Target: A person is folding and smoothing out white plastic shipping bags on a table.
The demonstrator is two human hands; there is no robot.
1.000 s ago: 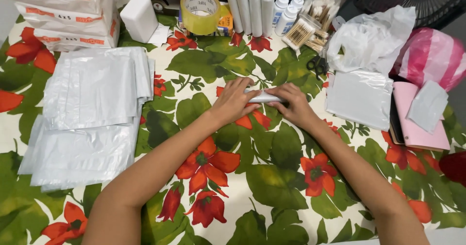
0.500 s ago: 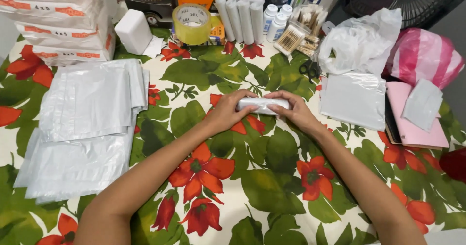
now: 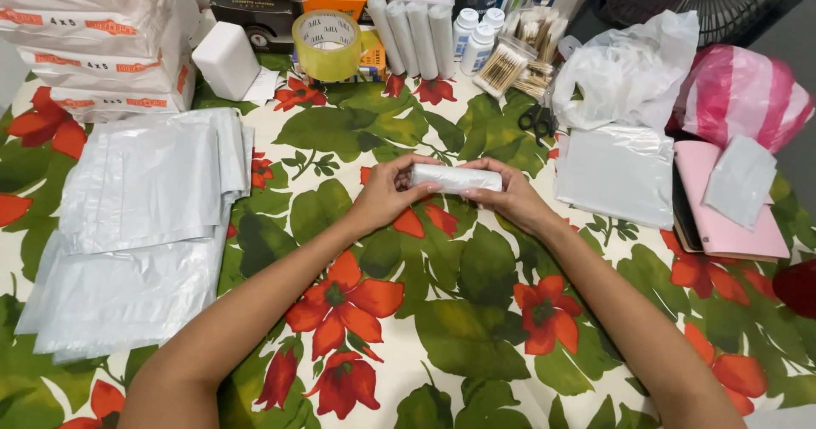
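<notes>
A small white rolled plastic bag point(image 3: 455, 177) lies crosswise between both hands, lifted just above the floral tablecloth point(image 3: 442, 310). My left hand point(image 3: 387, 193) grips its left end with the fingers curled over the top. My right hand point(image 3: 508, 193) grips its right end the same way. Several finished white rolls point(image 3: 412, 26) stand side by side at the back of the table. A stack of flat grey-white plastic bags point(image 3: 140, 225) lies to the left of my left arm.
A yellow tape roll point(image 3: 327, 45), a white box point(image 3: 225, 59), small white bottles point(image 3: 476, 36), cotton swabs point(image 3: 506, 65) and scissors point(image 3: 535, 121) line the back. Packaged bag bundles point(image 3: 93, 47) sit at far left. White bags point(image 3: 616, 174), a pink bag point(image 3: 739, 93) and pink folder point(image 3: 727, 225) lie right.
Both hands have lifted the roll slightly off the cloth and hold it by its ends; the camera view has shifted a little.
</notes>
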